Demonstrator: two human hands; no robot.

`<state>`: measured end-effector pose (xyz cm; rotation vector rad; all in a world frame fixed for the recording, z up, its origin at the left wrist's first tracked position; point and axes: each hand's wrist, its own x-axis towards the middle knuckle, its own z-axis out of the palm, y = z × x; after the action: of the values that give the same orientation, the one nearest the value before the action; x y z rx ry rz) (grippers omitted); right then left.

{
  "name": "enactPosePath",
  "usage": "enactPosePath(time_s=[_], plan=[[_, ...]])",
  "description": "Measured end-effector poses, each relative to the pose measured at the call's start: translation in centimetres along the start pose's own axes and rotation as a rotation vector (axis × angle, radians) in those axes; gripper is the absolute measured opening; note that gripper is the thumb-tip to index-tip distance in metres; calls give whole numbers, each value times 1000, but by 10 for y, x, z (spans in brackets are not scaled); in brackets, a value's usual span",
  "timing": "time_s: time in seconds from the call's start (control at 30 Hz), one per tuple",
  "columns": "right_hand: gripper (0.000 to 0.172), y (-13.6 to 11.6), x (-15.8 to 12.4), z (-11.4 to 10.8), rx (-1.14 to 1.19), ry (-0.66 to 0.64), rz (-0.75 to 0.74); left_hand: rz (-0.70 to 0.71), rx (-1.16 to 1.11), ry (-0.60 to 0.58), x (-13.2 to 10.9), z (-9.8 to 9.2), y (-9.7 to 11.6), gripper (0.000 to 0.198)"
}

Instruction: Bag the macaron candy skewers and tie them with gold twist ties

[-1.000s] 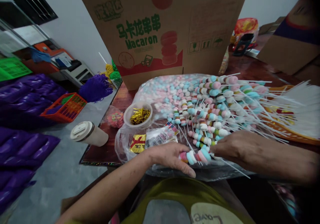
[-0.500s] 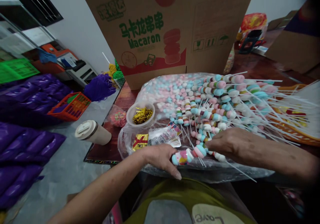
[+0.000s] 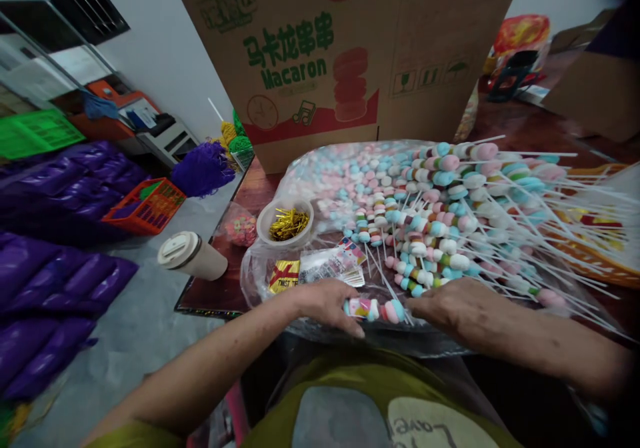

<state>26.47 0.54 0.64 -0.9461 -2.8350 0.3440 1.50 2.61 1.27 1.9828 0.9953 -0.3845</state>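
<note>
By the bench (image 3: 260, 185), the left hand (image 3: 327, 305) grips a candy stick (image 3: 375, 311); whether the right hand (image 3: 455, 311) does, I can't tell. Squeezing hard could squash it.

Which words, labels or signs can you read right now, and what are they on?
"马卡龙串串": cardboard box
"Macaron": same box, below
Glass, arrows and umbrella signs: same box, right side; logo and small print there unclear
"TWIST", then letters unclear: gold packet
"Lave" or "Love", unclear: pale patch on the green clothing
White packets, wrapped marshmallow skewer: print too small or blurred
</note>
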Motion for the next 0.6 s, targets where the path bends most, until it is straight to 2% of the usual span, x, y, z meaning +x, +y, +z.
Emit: enactPosePath(time_s=[0.1, 0.13, 0.2, 0.27, 0.37, 0.4, 0.47, 0.53, 0.57, 0.6], plan=[[20, -7, 7, -2, 6, -144, 34, -98, 278, 265, 5, 12, 5, 30], [21, -9, 11, -3, 13, -193, 47, -117, 309, 299, 7, 16, 7, 29], [21, -12, 17, -3, 27, -250, 57, -123, 290, 290, 9, 21, 13, 29], [24, -10, 20, -1, 34, -241, 59, -83, 185, 246, 8, 22, 15, 37], [28, -3, 19, -2, 88, -94, 24, 64, -103, 159, 4, 18, 7, 55], [29, 0, 17, -5, 117, -38, -12, 108, -204, 94, 3, 16, 2, 56], [29, 4, 15, -12, 158, 34, -91, 143, -362, -119, 0, 13, -7, 55], [29, 6, 13, -20, 154, 33, -129, 123, -395, -339, -2, 9, -11, 54], [28, 7, 11, -23, 142, 20, -123, 109, -351, -381, -4, 7, -11, 54], [27, 8, 10, -25, 130, 2, -103, 92, -261, -350, -6, 4, -10, 54]])
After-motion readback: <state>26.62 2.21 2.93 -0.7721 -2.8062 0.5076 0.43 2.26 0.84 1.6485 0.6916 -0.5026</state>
